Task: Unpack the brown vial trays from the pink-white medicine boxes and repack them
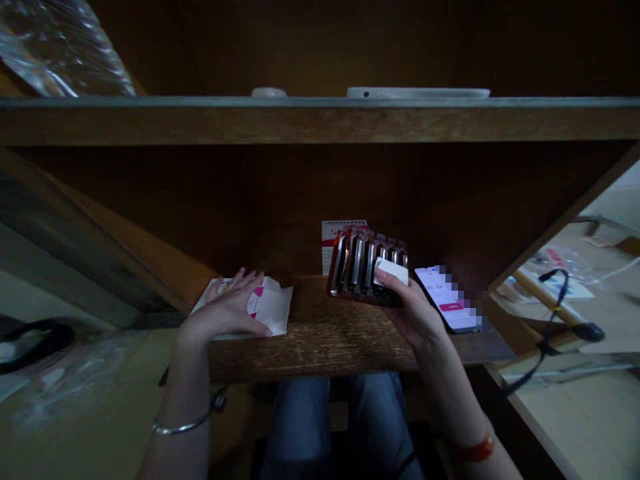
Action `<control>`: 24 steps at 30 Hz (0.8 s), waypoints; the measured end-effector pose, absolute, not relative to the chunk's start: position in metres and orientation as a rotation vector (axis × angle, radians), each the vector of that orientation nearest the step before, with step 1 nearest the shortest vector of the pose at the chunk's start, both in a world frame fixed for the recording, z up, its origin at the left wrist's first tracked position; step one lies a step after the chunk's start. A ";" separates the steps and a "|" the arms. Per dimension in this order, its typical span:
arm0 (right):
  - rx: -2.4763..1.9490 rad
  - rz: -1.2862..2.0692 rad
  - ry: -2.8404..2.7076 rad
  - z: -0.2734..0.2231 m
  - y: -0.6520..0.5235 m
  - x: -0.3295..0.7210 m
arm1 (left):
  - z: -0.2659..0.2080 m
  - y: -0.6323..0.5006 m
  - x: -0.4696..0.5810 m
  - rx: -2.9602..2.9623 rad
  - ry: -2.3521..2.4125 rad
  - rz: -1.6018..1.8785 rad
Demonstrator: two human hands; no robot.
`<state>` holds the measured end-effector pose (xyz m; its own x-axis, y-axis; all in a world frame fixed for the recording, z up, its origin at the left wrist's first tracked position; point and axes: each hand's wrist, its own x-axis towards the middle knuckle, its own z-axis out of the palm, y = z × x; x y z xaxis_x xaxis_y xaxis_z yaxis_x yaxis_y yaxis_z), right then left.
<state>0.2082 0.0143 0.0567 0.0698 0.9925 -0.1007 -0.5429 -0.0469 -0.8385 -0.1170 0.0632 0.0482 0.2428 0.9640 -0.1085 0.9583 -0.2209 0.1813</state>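
My left hand [233, 310] lies with its fingers spread on a flattened white and pink carton [277, 300] at the left of the wooden shelf. Much of the carton is covered by that hand. My right hand [413, 300] grips a tray of dark vials [363, 263], tilted above the middle of the shelf. Under the right thumb, a small white piece [395, 272] is pressed against the vials; what it is I cannot tell. Behind the tray, a white and pink leaflet or box [330, 233] is partly hidden.
A lit phone [445, 300] lies right of my right hand. Above the hands runs an upper shelf edge [300, 123] with a flat white device [420, 93] on it. Clear plastic wrap [65, 47] sits at upper left. A dark cable [547, 327] hangs at the right.
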 end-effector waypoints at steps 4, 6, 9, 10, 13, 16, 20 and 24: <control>-0.865 1.402 -0.672 0.056 0.015 0.207 | 0.044 0.053 -0.117 2.295 1.813 0.074; -0.868 1.385 -0.680 0.056 0.015 0.206 | 0.043 0.046 -0.111 2.296 1.833 0.086; -0.906 1.342 -0.704 0.056 0.015 0.203 | 0.044 0.038 -0.093 2.335 1.829 0.186; -0.933 1.324 -0.709 0.056 0.015 0.201 | 0.045 0.035 -0.085 2.365 1.828 0.231; -1.015 1.253 -0.730 0.055 0.013 0.195 | 0.052 0.027 -0.057 2.511 1.810 0.349; -1.045 1.142 -0.826 0.056 0.009 0.190 | 0.060 0.018 -0.030 2.604 1.806 0.462; -1.102 1.012 -0.960 0.063 0.000 0.186 | 0.070 0.012 -0.004 2.641 1.796 0.517; -1.159 0.902 -1.024 0.070 -0.009 0.184 | 0.077 0.011 0.007 2.659 1.810 0.678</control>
